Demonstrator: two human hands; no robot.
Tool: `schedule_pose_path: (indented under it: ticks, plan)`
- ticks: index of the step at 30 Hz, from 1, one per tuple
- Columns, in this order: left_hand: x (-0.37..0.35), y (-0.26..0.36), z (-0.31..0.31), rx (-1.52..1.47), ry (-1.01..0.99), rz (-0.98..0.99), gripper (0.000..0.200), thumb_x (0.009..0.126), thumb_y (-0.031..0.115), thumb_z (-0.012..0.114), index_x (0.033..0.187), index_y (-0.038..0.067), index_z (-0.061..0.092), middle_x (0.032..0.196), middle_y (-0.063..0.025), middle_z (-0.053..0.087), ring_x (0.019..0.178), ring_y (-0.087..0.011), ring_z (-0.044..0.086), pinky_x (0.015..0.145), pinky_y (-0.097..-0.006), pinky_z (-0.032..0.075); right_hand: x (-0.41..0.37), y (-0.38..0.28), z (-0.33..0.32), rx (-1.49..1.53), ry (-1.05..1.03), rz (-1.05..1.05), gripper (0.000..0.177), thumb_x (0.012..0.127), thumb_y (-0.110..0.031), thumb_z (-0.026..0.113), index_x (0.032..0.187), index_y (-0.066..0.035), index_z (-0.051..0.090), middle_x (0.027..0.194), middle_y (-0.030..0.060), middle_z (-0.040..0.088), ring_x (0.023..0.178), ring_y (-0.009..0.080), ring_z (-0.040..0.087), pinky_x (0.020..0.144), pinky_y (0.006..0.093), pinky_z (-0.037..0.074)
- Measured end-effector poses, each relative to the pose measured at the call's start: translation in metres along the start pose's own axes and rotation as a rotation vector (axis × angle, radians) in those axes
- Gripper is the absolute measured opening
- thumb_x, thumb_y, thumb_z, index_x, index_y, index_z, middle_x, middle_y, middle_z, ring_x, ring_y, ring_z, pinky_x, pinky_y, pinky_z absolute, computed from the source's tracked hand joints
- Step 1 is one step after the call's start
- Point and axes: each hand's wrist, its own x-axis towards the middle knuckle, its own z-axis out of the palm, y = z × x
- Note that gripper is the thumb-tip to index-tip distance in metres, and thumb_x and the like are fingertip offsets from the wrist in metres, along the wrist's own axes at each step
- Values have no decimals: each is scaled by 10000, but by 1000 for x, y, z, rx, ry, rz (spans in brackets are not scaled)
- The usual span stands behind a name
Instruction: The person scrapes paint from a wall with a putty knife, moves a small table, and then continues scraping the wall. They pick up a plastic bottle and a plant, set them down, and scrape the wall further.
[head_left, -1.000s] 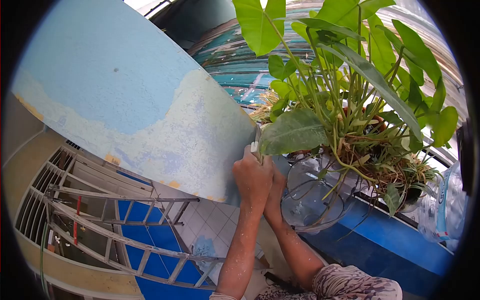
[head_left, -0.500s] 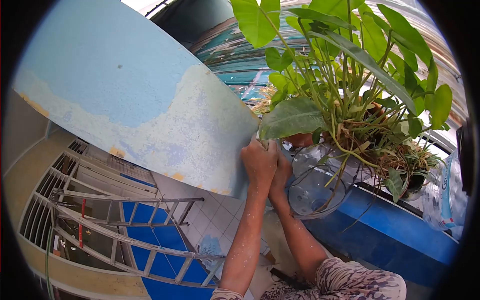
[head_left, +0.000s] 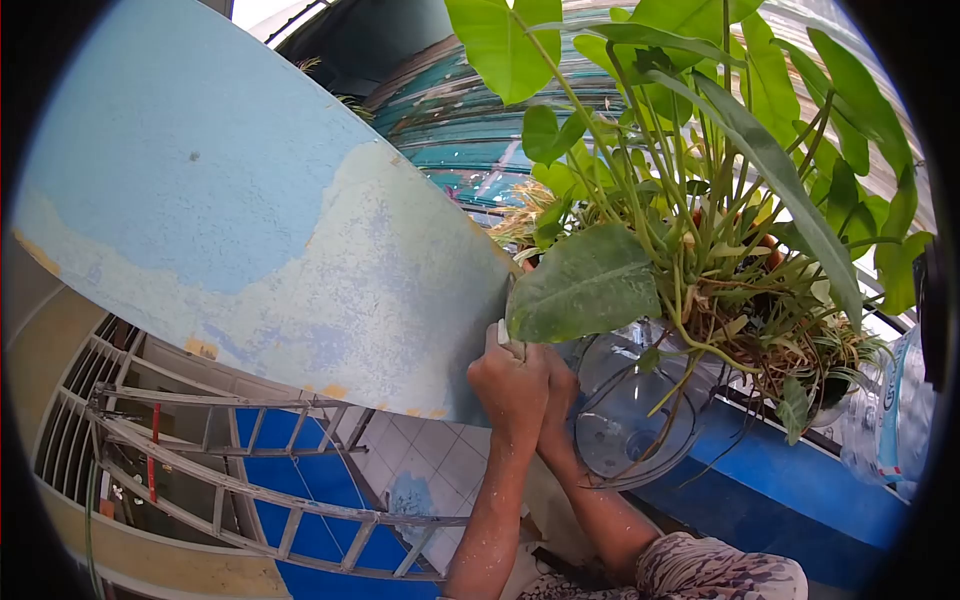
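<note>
My left hand (head_left: pixel 508 382) is a closed fist at the lower right end of a light blue wall (head_left: pixel 240 200) with patchy, worn paint. Just behind it, partly hidden, my right hand (head_left: pixel 560 388) is closed too. A small whitish piece (head_left: pixel 503 332) shows at the top of the left fist, too little of it to name. Whatever the right fingers grip is out of sight. A large green leaf (head_left: pixel 585 285) hangs just above both fists. Beside the right hand stands a clear plastic container (head_left: pixel 640 410) with thin roots trailing over it.
A leafy potted plant (head_left: pixel 700 230) fills the upper right, above a blue ledge (head_left: pixel 780 480). Clear plastic bottles (head_left: pixel 895 410) stand at the far right. Below on the left, a ladder (head_left: pixel 290 500) rises over a blue surface (head_left: pixel 310 460) and a tiled floor (head_left: pixel 400 450).
Both fists have moved down in the view, still together at the wall's edge. The view has shifted too, so the plant and container appear lower.
</note>
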Motion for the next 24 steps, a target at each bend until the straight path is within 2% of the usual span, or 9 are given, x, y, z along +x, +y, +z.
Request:
schedule_pose_path:
  ticks: [3, 7, 9, 12, 16, 19, 21, 22, 24]
  plan:
    - [14, -12, 14, 76, -43, 212, 179, 823, 100, 743, 880, -17, 619, 703, -241, 677, 707, -458, 703, 611, -489, 547, 8, 6, -1, -81, -77, 199, 226, 912, -208, 700, 1062, -39, 691, 979, 177, 724, 919, 397, 718, 746, 429, 535]
    - [6, 4, 4, 107, -34, 137, 186, 810, 90, 741, 889, -24, 615, 702, -258, 666, 717, -473, 692, 617, -496, 547, 2, 0, -7, -101, -85, 232, 223, 898, -228, 717, 1008, -36, 687, 964, 180, 725, 905, 389, 719, 723, 418, 530]
    - [-1, 3, -3, 25, -76, -112, 186, 781, 59, 731, 903, -29, 621, 702, -273, 661, 739, -476, 692, 642, -511, 549, -4, 0, -2, -50, 5, 90, 219, 891, -244, 727, 943, -40, 663, 921, 164, 727, 883, 383, 721, 703, 415, 524]
    - [14, -16, 17, 126, -87, 119, 187, 802, 80, 737, 916, -36, 644, 706, -279, 669, 735, -472, 698, 640, -519, 550, 7, 1, -1, -122, -67, 202, 217, 904, -229, 718, 1013, -48, 671, 948, 164, 733, 904, 380, 723, 712, 420, 531]
    - [14, -19, 18, 59, -109, 90, 203, 845, 131, 738, 919, -43, 665, 721, -286, 677, 748, -478, 702, 651, -521, 555, 8, -3, 0, -192, -5, 161, 221, 913, -217, 709, 1058, -56, 666, 977, 154, 732, 902, 359, 730, 721, 413, 537]
    - [2, -10, 3, 83, -127, -86, 255, 890, 199, 732, 904, -48, 671, 725, -289, 679, 765, -494, 695, 661, -525, 555, -3, 7, 8, -20, -21, 189, 340, 926, -232, 708, 1187, -15, 686, 1072, 197, 727, 1032, 356, 724, 890, 439, 532]
    - [1, -18, 0, 67, -158, -110, 295, 908, 236, 732, 909, -54, 677, 741, -306, 677, 801, -489, 701, 670, -509, 560, -4, 21, 19, -180, -139, 37, 471, 972, -250, 654, 1346, 22, 566, 1346, 233, 605, 1298, 376, 572, 1044, 454, 449]
    - [1, -16, -9, 66, -150, -114, 295, 908, 236, 732, 909, -54, 677, 741, -306, 677, 801, -489, 701, 670, -509, 560, -14, 33, 28, -180, -146, 32, 471, 972, -250, 654, 1346, 22, 566, 1346, 233, 605, 1298, 376, 572, 1044, 454, 449]
    - [2, -7, -35, 17, -245, -114, 374, 905, 262, 751, 935, -105, 684, 817, -290, 707, 763, -353, 763, 664, -425, 556, -38, 57, 42, 33, -113, -10, 287, 1047, -226, 532, 1239, -15, 562, 1176, 171, 577, 1151, 332, 544, 1038, 420, 414]
